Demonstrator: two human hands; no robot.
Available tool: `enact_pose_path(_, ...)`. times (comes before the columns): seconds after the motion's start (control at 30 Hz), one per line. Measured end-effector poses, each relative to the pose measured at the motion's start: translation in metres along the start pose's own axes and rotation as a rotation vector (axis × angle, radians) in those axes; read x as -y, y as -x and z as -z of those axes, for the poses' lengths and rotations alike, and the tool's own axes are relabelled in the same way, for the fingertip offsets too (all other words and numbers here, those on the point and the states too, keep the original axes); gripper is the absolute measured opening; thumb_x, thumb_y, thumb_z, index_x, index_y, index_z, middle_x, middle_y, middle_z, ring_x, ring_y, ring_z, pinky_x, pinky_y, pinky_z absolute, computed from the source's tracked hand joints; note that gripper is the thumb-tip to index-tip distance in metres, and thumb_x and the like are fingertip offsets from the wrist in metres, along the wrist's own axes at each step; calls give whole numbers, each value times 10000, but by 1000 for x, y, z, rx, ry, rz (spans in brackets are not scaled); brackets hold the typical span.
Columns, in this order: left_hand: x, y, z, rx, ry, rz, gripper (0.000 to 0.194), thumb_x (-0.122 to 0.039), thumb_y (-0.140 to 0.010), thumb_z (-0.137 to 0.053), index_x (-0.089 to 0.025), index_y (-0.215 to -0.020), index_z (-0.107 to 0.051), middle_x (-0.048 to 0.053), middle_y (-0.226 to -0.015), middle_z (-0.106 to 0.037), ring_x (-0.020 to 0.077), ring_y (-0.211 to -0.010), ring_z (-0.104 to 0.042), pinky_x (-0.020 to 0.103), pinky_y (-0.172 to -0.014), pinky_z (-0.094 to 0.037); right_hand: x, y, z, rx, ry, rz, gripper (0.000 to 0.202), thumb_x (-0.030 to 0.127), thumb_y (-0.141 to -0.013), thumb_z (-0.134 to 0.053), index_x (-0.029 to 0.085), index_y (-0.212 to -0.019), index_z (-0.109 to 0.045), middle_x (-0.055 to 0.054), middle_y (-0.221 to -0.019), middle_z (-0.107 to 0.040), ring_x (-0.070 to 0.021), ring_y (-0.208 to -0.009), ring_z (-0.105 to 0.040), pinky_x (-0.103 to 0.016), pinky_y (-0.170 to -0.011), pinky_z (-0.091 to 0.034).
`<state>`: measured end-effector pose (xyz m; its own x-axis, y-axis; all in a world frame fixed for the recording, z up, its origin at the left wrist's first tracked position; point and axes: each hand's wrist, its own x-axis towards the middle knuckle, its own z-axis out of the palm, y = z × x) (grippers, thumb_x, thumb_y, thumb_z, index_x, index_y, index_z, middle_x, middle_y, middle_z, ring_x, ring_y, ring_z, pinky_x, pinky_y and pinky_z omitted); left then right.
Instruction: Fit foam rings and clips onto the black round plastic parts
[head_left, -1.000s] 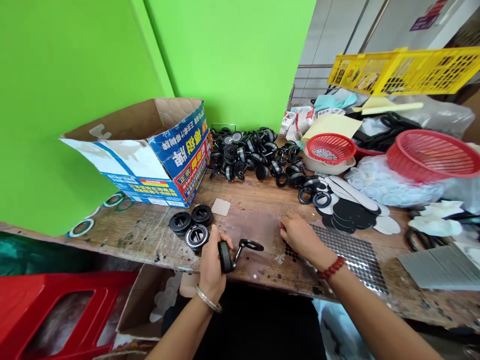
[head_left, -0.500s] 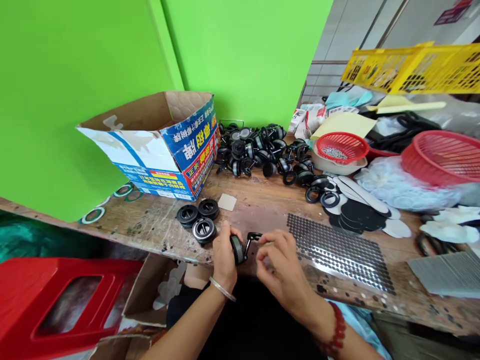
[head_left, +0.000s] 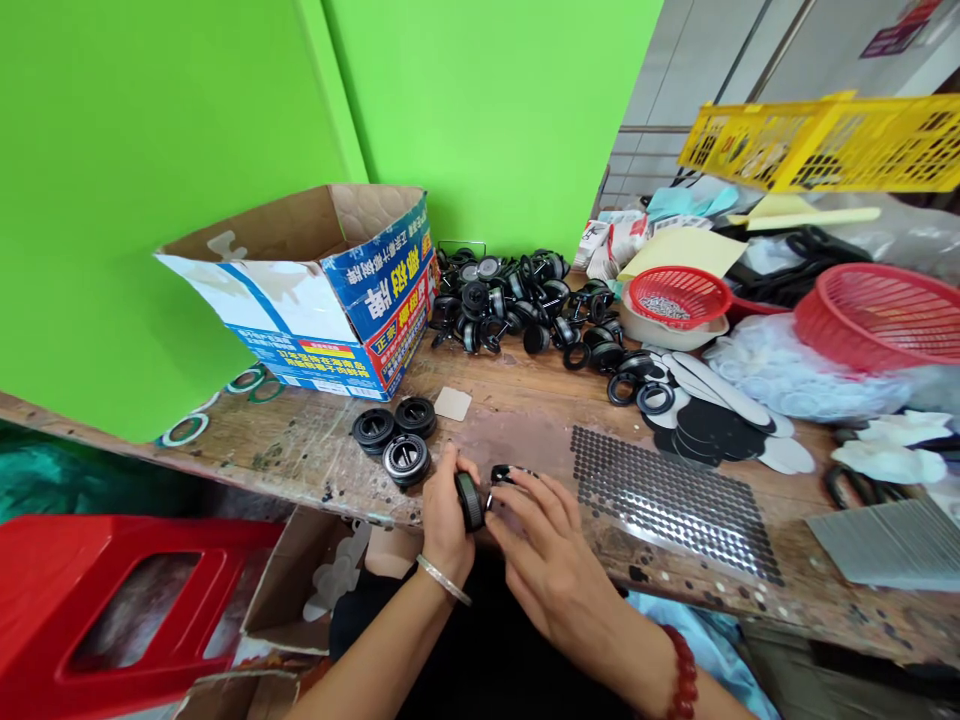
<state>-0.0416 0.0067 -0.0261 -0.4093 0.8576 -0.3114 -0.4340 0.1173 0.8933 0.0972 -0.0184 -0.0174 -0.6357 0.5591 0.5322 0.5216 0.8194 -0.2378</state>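
My left hand (head_left: 448,515) wraps round a round black part with a ribbed rim (head_left: 470,501), just above the table's front edge. From that part a thin shiny arm leads to a small black end piece (head_left: 501,474). My right hand (head_left: 551,550) reaches over this end with its fingers stretched and apart, their tips touching or very close to the arm; whether anything small is under them is hidden. Three similar black round parts (head_left: 406,459) lie flat beside my left hand. Right of my right hand lies a sheet of small shiny dots (head_left: 667,500).
A cardboard box (head_left: 285,300) stands at the back left. Beside it is a heap of black round parts with metal arms (head_left: 517,300). Farther right are a red basket of small metal pieces (head_left: 679,297), black and white cut-outs (head_left: 712,430) and a grey stack (head_left: 877,540).
My right hand has moved left to the held part, and its curled fingers have stretched out over the small black end. The left hand keeps its hold.
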Motion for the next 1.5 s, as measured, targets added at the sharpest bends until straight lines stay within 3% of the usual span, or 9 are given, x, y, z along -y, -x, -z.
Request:
enact_pose_path(0.17, -3, -2, 2, 75, -5, 28, 442, -558, -751, -652, -190, -562, -497, -52, -521, -442, 91, -494, -388, 217, -492, -338, -11, 10, 10, 64, -1, -57, 412, 104, -855, -529, 198, -1250, -599, -163, -1390, -499, -357, -1410, -297, -576, -1057, -371)
enact_pose_path(0.33, -3, -3, -1, 53, 38, 17, 461, -597, -767, -637, -184, -606, -510, -43, -553, -450, 89, -501, -390, 198, -465, -331, -84, 9, 10, -130, 83, -427, 129, 185, -883, -543, 174, -841, -664, -126, -1052, -591, -288, -1067, -510, -484, -931, -408)
enact_pose_path(0.43, 0, -4, -2, 55, 16, 0, 477, -612, -767, -634, -182, -603, -512, -40, -554, -447, 91, -509, -389, 198, -470, -330, -123, 4, 0, -17, 205, -570, 155, 164, -833, -563, 180, -715, -661, -106, -971, -604, -278, -966, -483, -436, -842, -377)
enact_pose_path(0.53, 2, -4, -2, 66, -7, -12, 487, -618, -785, -614, -184, -591, -507, -39, -544, -441, 94, -503, -377, 206, -473, -329, -138, -1, -9, 76, 251, -570, 177, 153, -824, -560, 181, -678, -655, -103, -961, -611, -278, -970, -460, -398, -797, -338)
enact_pose_path(0.83, 2, -8, -1, 26, -2, -35, 487, -604, -783, -620, -186, -565, -498, -40, -527, -436, 91, -484, -379, 205, -452, -316, -134, -4, -16, 177, 418, -538, 125, 153, -828, -525, 169, -741, -614, -128, -934, -586, -296, -951, -436, -420, -790, -337)
enact_pose_path(0.93, 0, -7, -1, 16, -11, -25, 484, -603, -769, -627, -185, -563, -498, -44, -521, -424, 87, -475, -368, 200, -439, -297, -124, -3, -12, 52, 343, -467, 138, 156, -855, -509, 173, -743, -587, -124, -948, -579, -285, -956, -454, -447, -845, -355)
enact_pose_path(1.1, -4, -1, -3, 44, -73, -62, 479, -593, -776, -619, -183, -555, -505, -43, -520, -413, 91, -484, -371, 207, -457, -301, -82, -16, 2, -157, -79, -257, 109, 148, -862, -532, 210, -778, -564, -70, -979, -573, -239, -982, -504, -437, -910, -394)
enact_pose_path(1.23, -6, 5, -6, 62, -128, -102, 471, -548, -811, -608, -187, -531, -493, -42, -521, -397, 95, -484, -350, 219, -470, -297, -60, -30, 5, -97, -179, -145, 131, 113, -862, -535, 216, -795, -584, -68, -1000, -588, -240, -1019, -502, -451, -931, -413)
enact_pose_path(1.5, 3, 9, -3, 122, -174, -97, 507, -603, -807, -595, -194, -534, -472, -31, -536, -414, 105, -511, -364, 230, -491, -308, -61, -37, 13, 124, -133, -5, 126, 99, -888, -564, 188, -822, -622, -90, -1050, -617, -249, -1059, -495, -430, -926, -461)
